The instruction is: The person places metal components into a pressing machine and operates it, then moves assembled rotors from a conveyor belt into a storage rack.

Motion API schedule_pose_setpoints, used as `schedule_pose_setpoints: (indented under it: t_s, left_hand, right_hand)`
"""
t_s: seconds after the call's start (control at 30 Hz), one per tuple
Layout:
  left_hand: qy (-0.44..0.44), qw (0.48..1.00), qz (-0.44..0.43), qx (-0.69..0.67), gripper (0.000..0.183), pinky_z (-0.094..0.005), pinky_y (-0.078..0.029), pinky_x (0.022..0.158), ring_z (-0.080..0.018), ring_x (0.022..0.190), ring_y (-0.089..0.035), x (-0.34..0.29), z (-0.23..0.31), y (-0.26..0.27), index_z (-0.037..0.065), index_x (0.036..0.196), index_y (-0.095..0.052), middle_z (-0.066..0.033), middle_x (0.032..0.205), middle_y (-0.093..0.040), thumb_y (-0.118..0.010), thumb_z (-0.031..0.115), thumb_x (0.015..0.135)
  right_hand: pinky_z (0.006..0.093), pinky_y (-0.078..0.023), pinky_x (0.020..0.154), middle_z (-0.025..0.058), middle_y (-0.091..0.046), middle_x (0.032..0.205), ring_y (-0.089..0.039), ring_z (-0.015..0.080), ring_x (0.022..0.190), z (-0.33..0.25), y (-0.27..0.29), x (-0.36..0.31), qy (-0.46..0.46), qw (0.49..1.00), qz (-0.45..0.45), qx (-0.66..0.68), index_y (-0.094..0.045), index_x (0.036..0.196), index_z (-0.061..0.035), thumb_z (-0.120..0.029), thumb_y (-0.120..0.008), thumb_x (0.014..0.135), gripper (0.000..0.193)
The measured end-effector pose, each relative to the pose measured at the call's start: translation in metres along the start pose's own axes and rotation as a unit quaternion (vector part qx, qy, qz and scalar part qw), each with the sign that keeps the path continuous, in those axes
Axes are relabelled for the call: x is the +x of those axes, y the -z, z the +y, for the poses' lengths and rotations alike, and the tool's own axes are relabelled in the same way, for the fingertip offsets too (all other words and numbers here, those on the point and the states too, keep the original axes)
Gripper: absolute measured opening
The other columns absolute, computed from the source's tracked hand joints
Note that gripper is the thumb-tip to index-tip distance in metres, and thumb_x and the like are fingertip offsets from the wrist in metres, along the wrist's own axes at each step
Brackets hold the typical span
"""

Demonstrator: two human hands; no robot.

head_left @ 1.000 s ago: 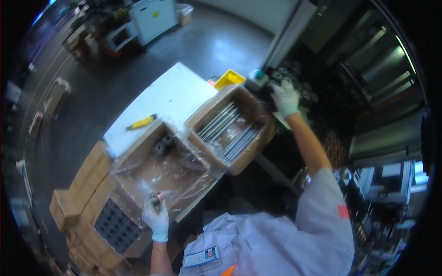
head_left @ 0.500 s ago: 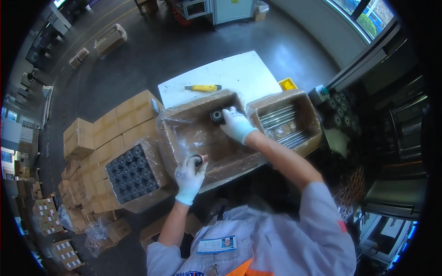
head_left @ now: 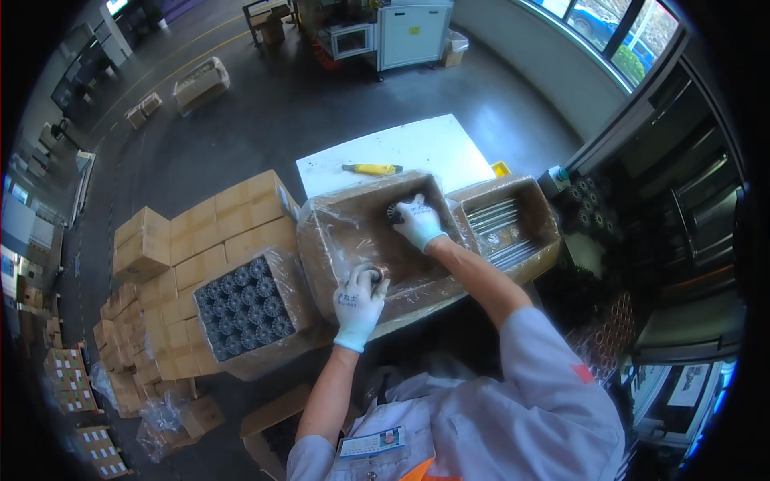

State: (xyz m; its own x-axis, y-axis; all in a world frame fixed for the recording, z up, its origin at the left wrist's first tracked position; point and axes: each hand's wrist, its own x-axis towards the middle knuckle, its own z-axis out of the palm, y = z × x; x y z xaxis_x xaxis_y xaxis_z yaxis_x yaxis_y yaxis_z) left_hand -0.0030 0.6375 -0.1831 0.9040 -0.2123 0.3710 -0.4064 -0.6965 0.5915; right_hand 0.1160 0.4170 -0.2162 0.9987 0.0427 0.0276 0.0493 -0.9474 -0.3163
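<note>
Left hand (head_left: 359, 303) (gloved) pinches a coppery ring (head_left: 382, 273) at six o'clock in the carton (head_left: 350, 230); right hand (head_left: 419, 222), slanting in from four o'clock, curls round a dark finned part (head_left: 392, 212) near twelve.

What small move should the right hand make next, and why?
Probably ease the dark toothed part down and release it: the right hand seems to grip it inside the plastic-lined box, near the far wall, while the left hand holds a coppery part.
</note>
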Motion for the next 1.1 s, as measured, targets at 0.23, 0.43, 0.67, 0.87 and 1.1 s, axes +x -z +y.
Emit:
schedule_pose_setpoints:
  t_s: [0.23, 0.43, 0.67, 0.87, 1.1]
  left_hand:
    - [0.002, 0.999, -0.025, 0.031, 0.025, -0.0454, -0.052, 0.074, -0.0324, 0.084, -0.068, -0.003, -0.011, 0.003, 0.007, 0.094, -0.068, -0.0125, 0.102, -0.069, -0.076, 0.028, 0.084]
    - [0.016, 0.993, -0.049, -0.109, 0.018, -0.0336, -0.054, 0.078, -0.0203, 0.082, -0.066, 0.003, -0.006, -0.003, 0.001, 0.103, -0.064, -0.0096, 0.094, -0.067, -0.072, 0.010, 0.089]
    - [0.084, 0.973, -0.015, -0.212, 0.020, -0.0329, -0.050, 0.088, -0.0174, 0.097, -0.058, 0.018, 0.030, 0.002, -0.003, 0.109, -0.060, -0.0087, 0.111, -0.061, -0.067, 0.009, 0.095]
    - [0.097, 0.928, -0.130, -0.337, 0.021, -0.0291, -0.050, 0.086, -0.0140, 0.097, -0.058, 0.022, 0.139, -0.034, -0.001, 0.109, -0.062, -0.0063, 0.112, -0.063, -0.071, 0.011, 0.095]
    - [0.154, 0.791, -0.388, -0.447, 0.023, -0.0261, -0.053, 0.084, -0.0140, 0.091, -0.067, 0.026, 0.265, -0.106, -0.006, 0.110, -0.064, -0.0081, 0.100, -0.070, -0.072, 0.006, 0.092]
  right_hand:
    - [0.0446, -0.053, 0.085, 0.0256, -0.064, 0.108, -0.065, 0.0387, 0.094, -0.066, 0.110, -0.062, 0.079, 0.980, 0.010, 0.185, -0.068, 0.112, -0.0100, -0.027, -0.072, 0.085, 0.031]
    - [0.0411, -0.052, 0.090, 0.0233, -0.052, 0.118, -0.059, 0.0373, 0.105, -0.028, 0.209, -0.145, 0.015, 0.949, 0.145, 0.280, -0.071, 0.111, -0.0118, -0.023, -0.085, 0.074, 0.041]
    - [0.0437, -0.055, 0.083, 0.0240, -0.055, 0.114, -0.065, 0.0387, 0.095, 0.145, 0.263, -0.230, -0.172, 0.939, 0.284, 0.084, -0.072, 0.110, -0.0158, -0.032, -0.084, 0.074, 0.042]
    - [0.0446, -0.055, 0.085, 0.0245, -0.058, 0.118, -0.065, 0.0381, 0.103, 0.287, 0.238, -0.277, -0.350, 0.917, 0.188, -0.034, -0.067, 0.120, -0.0196, -0.038, -0.076, 0.079, 0.046]
    - [0.0424, -0.053, 0.088, 0.0173, -0.065, 0.113, -0.065, 0.0334, 0.101, 0.355, 0.218, -0.271, -0.347, 0.924, 0.159, 0.025, -0.069, 0.117, -0.0195, -0.030, -0.071, 0.084, 0.034]
